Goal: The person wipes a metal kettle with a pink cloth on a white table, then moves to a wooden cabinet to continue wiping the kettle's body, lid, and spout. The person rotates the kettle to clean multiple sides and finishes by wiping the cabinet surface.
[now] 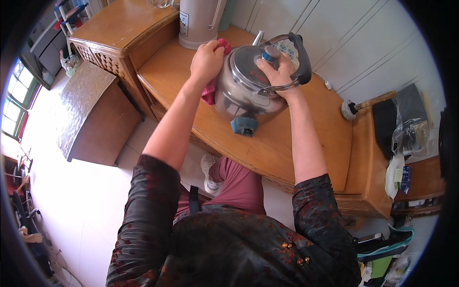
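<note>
A large stainless steel electric kettle stands on the wooden cabinet top, its blue-grey power socket facing me and its spout pointing to the wall. My left hand grips a red cloth against the kettle's left side. My right hand reaches through under the black handle, with thumb and fingers around the blue and grey lid knob. The lid lies on the kettle.
Behind the kettle's left stands a beige thermos flask. A wooden-handled tool with a pale round head rests at the right, near plastic bags. A low brown box with a foil-like top is on the floor at left.
</note>
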